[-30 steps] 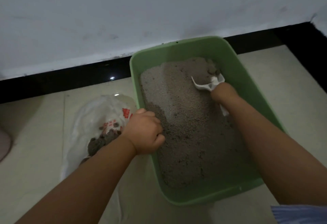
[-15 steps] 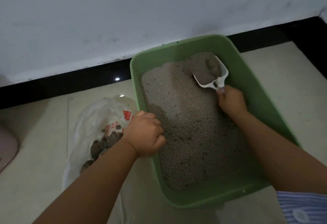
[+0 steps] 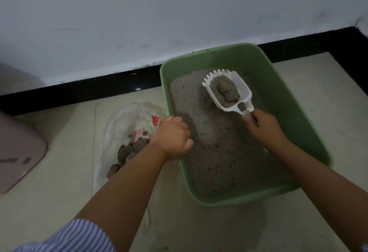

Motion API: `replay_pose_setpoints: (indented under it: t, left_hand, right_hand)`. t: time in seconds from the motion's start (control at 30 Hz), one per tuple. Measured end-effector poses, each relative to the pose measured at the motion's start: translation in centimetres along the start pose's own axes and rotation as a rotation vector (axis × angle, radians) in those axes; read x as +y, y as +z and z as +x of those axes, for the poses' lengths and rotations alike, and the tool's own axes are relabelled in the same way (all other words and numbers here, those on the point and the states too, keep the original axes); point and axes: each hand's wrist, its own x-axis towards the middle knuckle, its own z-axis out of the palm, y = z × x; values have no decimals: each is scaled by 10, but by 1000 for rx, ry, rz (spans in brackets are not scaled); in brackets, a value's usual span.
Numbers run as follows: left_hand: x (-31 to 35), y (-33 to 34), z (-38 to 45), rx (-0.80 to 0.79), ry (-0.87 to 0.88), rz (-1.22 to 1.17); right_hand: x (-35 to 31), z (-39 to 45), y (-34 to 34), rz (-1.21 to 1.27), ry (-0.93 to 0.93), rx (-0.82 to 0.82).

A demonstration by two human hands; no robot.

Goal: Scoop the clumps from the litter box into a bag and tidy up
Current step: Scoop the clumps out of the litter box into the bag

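A green litter box (image 3: 278,84) full of grey litter (image 3: 223,148) sits on the floor against the wall. My right hand (image 3: 262,128) grips the handle of a white slotted scoop (image 3: 242,90), lifted over the far part of the litter. A dark clump (image 3: 226,92) and loose litter lie in the scoop. My left hand (image 3: 173,136) is closed over the box's left rim. Left of the box lies a clear plastic bag (image 3: 123,124) with red print, holding several dark clumps (image 3: 127,152).
A pale pink bin or lid (image 3: 18,152) sits at the far left on the tiled floor (image 3: 59,202). A white wall with a black skirting strip (image 3: 89,90) runs just behind the box. Striped sleeves show at the bottom edge.
The scoop dug into the far litter, then rose out of it with a clump inside. My right hand drew back slightly. My left hand stayed on the rim.
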Motion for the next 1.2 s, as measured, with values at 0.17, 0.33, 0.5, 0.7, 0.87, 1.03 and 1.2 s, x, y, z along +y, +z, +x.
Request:
replay_pose_setpoints:
  t: [0.17, 0.33, 0.5, 0.7, 0.87, 1.03, 1.2]
  left_hand:
    - [12, 6, -22, 184, -83, -161]
    - [15, 14, -30, 285, -12, -135]
    - [21, 19, -42, 259, 3, -115]
    - [18, 7, -68, 273, 45, -189]
    - [-28, -10, -103, 242, -603, -80]
    - [-63, -14, -129, -14, -1189, -561]
    - [-72, -10, -141, 196, -1243, -824]
  right_hand:
    - [3, -27, -17, -87, -3, -54]
    - [10, -46, -39, -115, 32, -5]
    - [13, -59, -41, -84, 75, -11]
    - [-8, -58, -27, -51, 54, -85]
    - [-51, -56, -13, -64, -40, -137]
    - [-115, -60, 25, -224, -214, -255]
    - [-154, -70, 61, -590, -360, -222]
